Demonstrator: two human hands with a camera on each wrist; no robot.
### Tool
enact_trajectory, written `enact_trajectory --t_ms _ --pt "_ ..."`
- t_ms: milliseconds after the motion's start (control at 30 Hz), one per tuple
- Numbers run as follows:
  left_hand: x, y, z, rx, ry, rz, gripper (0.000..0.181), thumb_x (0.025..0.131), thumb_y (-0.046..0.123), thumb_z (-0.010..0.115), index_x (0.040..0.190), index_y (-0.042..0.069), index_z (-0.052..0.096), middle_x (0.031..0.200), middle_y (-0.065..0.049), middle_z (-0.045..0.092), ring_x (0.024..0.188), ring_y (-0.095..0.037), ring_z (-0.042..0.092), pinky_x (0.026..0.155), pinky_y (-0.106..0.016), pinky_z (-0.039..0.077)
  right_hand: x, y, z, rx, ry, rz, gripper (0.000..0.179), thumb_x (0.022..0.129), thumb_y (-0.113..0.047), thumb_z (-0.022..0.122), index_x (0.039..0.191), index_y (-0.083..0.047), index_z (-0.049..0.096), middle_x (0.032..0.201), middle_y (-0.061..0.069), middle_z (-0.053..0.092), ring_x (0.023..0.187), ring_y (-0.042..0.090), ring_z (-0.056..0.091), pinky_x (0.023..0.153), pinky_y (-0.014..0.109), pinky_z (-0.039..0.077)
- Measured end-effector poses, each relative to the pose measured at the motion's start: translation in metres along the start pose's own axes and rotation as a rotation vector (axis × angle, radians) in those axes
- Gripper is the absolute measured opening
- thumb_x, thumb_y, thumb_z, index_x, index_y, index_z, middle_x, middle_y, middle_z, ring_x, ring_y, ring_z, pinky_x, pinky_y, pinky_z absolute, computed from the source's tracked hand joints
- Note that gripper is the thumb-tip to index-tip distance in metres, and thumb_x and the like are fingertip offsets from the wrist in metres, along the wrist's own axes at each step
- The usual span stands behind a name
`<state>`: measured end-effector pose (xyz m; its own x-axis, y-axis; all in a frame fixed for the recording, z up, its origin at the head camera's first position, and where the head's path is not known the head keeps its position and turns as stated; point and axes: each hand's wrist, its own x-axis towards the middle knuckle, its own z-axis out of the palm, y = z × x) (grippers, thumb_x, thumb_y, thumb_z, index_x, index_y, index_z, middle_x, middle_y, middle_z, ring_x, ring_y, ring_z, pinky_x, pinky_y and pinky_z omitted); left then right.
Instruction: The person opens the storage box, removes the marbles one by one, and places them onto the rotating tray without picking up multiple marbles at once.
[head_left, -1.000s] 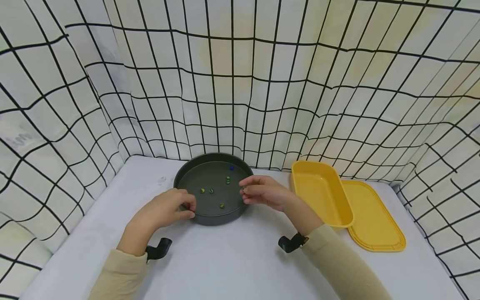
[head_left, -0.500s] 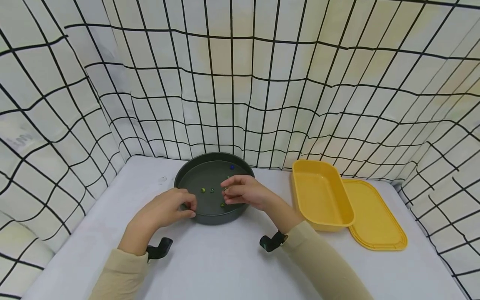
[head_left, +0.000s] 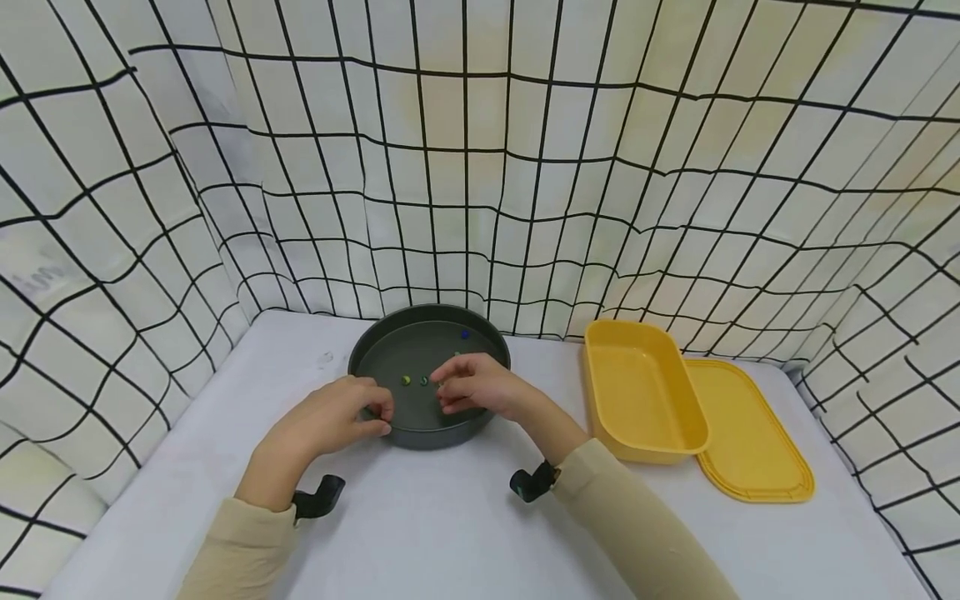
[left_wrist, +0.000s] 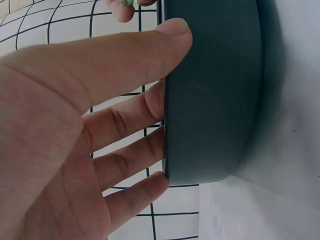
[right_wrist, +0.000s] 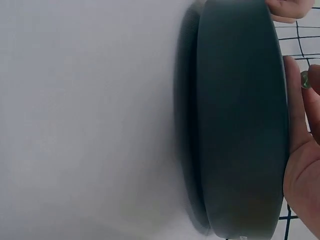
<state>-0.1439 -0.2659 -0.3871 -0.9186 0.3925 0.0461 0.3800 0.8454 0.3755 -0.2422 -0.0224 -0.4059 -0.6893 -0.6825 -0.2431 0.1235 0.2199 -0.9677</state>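
Observation:
A round dark grey pan (head_left: 397, 342) stands on the table at the centre of the head view. My left hand (head_left: 337, 417) grips its near left rim, thumb (left_wrist: 172, 42) outside and the other fingers over the edge. Above the pan, my right hand (head_left: 483, 387) pinches a green glass marble (right_wrist: 305, 79) between thumb and fingertips. On the pan's floor lie a yellow-green marble (head_left: 407, 380), a swirled green marble (head_left: 424, 380) close to my right fingertips, and a blue marble (head_left: 465, 334) near the far side. My right hand hides other marbles beneath it.
A yellow rectangular tub (head_left: 645, 392) stands right of the pan, with its yellow lid (head_left: 757, 442) flat beside it. A small clear object (head_left: 325, 360) lies left of the pan. White walls with a black grid (head_left: 480, 175) enclose the table's back and sides.
My right hand has travelled left from the pan's right rim to over its middle, carrying the marble and covering others. The left hand has stayed on the rim.

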Motion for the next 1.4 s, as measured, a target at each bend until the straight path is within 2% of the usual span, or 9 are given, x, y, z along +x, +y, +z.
enact_trajectory --t_ms 133,333,533,633,767,967,1067,1300,1400 --pt "0.0 0.0 -0.001 -0.005 -0.005 0.0 0.021 0.084 0.018 0.08 0.082 0.03 0.063 0.083 0.012 0.054 0.081 -0.015 0.053 0.071 -0.032 0.044 0.001 0.0 0.004 -0.105 -0.007 -0.009 0.028 0.094 0.0 0.061 0.121 0.007 0.062 0.096 0.01 0.066 0.08 0.016 0.067 0.078 0.033 0.059" --pt "-0.001 0.001 -0.002 -0.001 -0.003 0.0 0.02 0.083 0.019 0.081 0.082 0.03 0.063 0.083 0.012 0.054 0.08 -0.016 0.053 0.07 -0.031 0.043 0.001 0.0 0.01 -0.333 -0.026 -0.038 0.022 0.092 -0.005 0.062 0.113 0.0 0.068 0.09 0.004 0.068 0.076 0.013 0.066 0.073 0.028 0.057" --pt "0.0 0.0 -0.001 -0.003 0.001 0.014 0.02 0.083 0.018 0.081 0.082 0.029 0.064 0.082 0.012 0.055 0.079 -0.015 0.054 0.069 -0.031 0.044 0.003 -0.001 0.015 -0.629 -0.02 -0.054 0.013 0.09 -0.01 0.067 0.102 -0.014 0.073 0.079 -0.004 0.066 0.071 0.008 0.057 0.065 0.023 0.046" --pt "0.0 0.0 -0.001 -0.006 0.0 0.015 0.02 0.083 0.018 0.081 0.081 0.029 0.064 0.082 0.012 0.055 0.079 -0.015 0.054 0.069 -0.031 0.044 0.001 -0.004 0.018 -0.695 -0.032 -0.053 0.012 0.09 -0.01 0.069 0.099 -0.016 0.074 0.078 -0.006 0.066 0.07 0.008 0.055 0.064 0.023 0.044" --pt "0.0 -0.001 -0.001 -0.004 -0.001 0.015 0.021 0.083 0.019 0.081 0.081 0.029 0.063 0.082 0.012 0.055 0.079 -0.015 0.054 0.069 -0.031 0.044 -0.001 -0.006 0.021 -0.719 -0.042 -0.052 0.008 0.091 -0.015 0.07 0.098 -0.017 0.074 0.078 -0.007 0.067 0.07 0.007 0.057 0.063 0.022 0.045" --pt "0.0 -0.003 -0.001 0.001 0.002 0.022 0.021 0.083 0.019 0.081 0.081 0.03 0.063 0.082 0.012 0.055 0.079 -0.016 0.054 0.069 -0.031 0.043 -0.001 -0.005 0.021 -0.708 -0.031 -0.072 0.009 0.093 -0.017 0.069 0.1 -0.015 0.074 0.079 -0.008 0.068 0.07 0.007 0.057 0.063 0.023 0.046" --pt "0.0 -0.003 0.0 0.002 0.001 0.021 0.021 0.082 0.019 0.082 0.081 0.029 0.064 0.082 0.012 0.055 0.079 -0.016 0.054 0.069 -0.031 0.044 -0.002 -0.002 0.019 -0.652 -0.019 -0.089 0.013 0.094 -0.017 0.067 0.105 -0.013 0.073 0.084 -0.006 0.069 0.072 0.008 0.059 0.066 0.023 0.048" --pt "0.0 -0.003 0.0 0.0 0.001 0.021 0.021 0.082 0.018 0.081 0.081 0.029 0.064 0.082 0.012 0.055 0.079 -0.016 0.054 0.069 -0.03 0.044 -0.015 0.0 0.007 -0.225 -0.006 -0.113 0.028 0.097 -0.01 0.062 0.122 0.002 0.063 0.102 0.017 0.068 0.084 0.019 0.069 0.077 0.034 0.059" --pt "0.0 -0.003 -0.001 -0.002 0.002 0.021 0.021 0.082 0.017 0.081 0.081 0.029 0.064 0.082 0.012 0.055 0.079 -0.016 0.054 0.069 -0.031 0.044 -0.023 0.0 -0.005 -0.129 0.039 -0.108 0.03 0.096 -0.008 0.061 0.124 0.005 0.06 0.106 0.021 0.066 0.085 0.02 0.068 0.079 0.036 0.059"
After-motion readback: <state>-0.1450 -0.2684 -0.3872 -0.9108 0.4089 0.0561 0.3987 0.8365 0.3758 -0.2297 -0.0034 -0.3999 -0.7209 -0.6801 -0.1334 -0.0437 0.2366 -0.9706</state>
